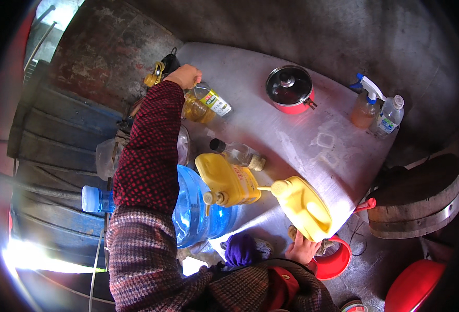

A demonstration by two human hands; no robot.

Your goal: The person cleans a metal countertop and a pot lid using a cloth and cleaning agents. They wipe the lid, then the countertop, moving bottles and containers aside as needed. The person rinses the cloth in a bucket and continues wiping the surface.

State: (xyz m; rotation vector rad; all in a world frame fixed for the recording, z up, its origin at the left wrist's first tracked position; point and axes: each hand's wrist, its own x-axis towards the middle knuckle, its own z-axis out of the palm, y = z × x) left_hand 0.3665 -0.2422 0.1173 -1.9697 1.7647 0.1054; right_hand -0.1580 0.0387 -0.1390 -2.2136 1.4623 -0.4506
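Observation:
My left hand point(187, 76) reaches to the far left of the metal table, its fingers curled at the top of a clear plastic bottle point(216, 102) with a green and white label. A bottle of yellow liquid point(196, 110) is right beside that one. At the near edge, my right hand point(303, 249) is against the lower end of a yellow plastic jug point(306, 208); the jug hides part of the fingers, so its grip is unclear. Brown cloth point(323, 248) lies by this hand. A second yellow jug point(229, 179) stands between my arms, next to a dark-capped glass bottle point(240, 153).
A large blue water bottle point(198, 218) lies beside my left forearm. On the metal table point(249, 113) stand a red lidded pot point(290, 89), a spray bottle point(365, 109) and a clear bottle point(389, 117). To the right are a round wooden block point(412, 199) and red containers point(412, 286).

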